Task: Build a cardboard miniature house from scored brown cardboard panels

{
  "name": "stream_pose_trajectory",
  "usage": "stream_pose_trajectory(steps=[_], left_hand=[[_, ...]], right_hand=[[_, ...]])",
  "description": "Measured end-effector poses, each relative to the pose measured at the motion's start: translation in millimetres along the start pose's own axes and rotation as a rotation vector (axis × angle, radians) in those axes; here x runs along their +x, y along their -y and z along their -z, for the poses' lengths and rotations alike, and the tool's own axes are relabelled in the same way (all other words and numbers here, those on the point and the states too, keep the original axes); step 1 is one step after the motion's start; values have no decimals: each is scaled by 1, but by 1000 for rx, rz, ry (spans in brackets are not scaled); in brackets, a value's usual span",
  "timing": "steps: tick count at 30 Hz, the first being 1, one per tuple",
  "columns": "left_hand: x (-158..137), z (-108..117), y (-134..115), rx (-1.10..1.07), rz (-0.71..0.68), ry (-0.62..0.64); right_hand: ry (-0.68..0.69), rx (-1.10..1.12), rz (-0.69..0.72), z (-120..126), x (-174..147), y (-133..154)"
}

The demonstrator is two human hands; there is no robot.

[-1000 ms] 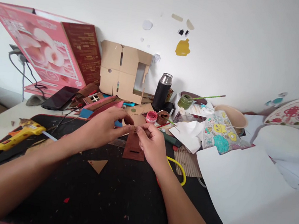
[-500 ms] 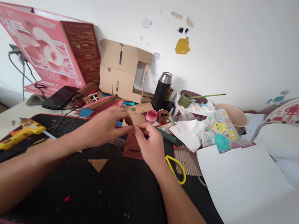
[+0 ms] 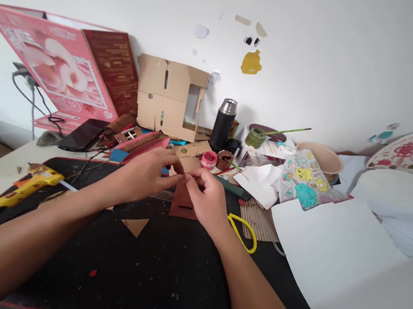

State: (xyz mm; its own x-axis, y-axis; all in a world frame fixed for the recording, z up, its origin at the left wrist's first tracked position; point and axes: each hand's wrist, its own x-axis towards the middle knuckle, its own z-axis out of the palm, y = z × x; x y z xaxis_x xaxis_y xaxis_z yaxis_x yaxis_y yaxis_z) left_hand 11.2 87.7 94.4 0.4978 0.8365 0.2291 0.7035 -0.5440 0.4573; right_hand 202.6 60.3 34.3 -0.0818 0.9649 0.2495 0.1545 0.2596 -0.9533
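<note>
Thumb and fingertips are pinched together on my left hand [image 3: 151, 172], and they meet the pinched fingertips of my right hand [image 3: 207, 195] above the black mat [image 3: 159, 280]. Whatever sits between the fingertips is too small or too hidden to make out. Under and behind the right hand is a reddish-brown painted card piece [image 3: 182, 207] with a dark slot in it, partly covered by that hand. Yellow-handled scissors [image 3: 251, 236] lie right of my right wrist, their blades out of sight. A small brown cardboard triangle [image 3: 136, 227] rests on the mat below the left hand.
A yellow glue gun [image 3: 29, 187] lies at the left. Behind the hands stand a black flask [image 3: 223, 124], a pink paint jar [image 3: 208, 160], a brown paint jar [image 3: 224, 161] and a cardboard sheet [image 3: 172, 97]. White paper [image 3: 345, 259] spreads over the right side.
Both hands keep almost the same pinched pose at the same spot. The view has shifted very slightly.
</note>
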Motion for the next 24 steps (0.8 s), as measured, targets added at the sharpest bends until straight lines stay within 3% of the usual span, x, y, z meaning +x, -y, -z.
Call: stream_pose_trajectory(steps=[5,9,12,19,24], left_hand=[[-1,4,0,-48,6,-15],[-7,13,6,-91,113,-59],[-16,10,14,-181,172,24],[-33,-8,9,-325,144,286],[-40,13,6,-437,209,262]], right_hand=[[14,-1,-10,0,0,0],[10,5,-2,2,0,1],[4,30,-23,4,0,1],[15,220,-103,2,1,1],[-72,417,-139,9,7,3]])
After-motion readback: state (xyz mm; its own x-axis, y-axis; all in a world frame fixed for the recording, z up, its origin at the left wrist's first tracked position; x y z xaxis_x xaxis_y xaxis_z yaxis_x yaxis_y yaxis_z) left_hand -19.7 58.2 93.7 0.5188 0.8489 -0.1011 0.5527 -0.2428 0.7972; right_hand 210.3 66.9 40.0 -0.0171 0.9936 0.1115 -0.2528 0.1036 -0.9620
